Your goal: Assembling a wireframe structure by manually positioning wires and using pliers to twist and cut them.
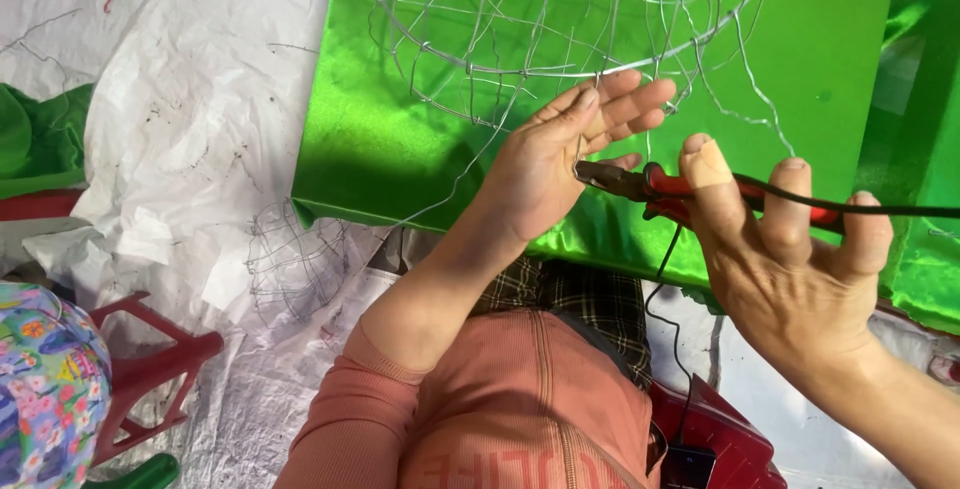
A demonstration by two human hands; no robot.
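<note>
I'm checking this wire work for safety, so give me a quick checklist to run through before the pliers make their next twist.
1. Pliers gripped by right hand at the red handles: ok.
2. Plier tips meet the wire at the left hand: cannot tell, the fingers hide the spot.
3. Left fingers away from the tips: not ok, the thumb sits right beside them.
4. Wire frame resting on the green sheet: ok.
5. Black cord away from the pliers: not ok, it crosses the handles.
</note>
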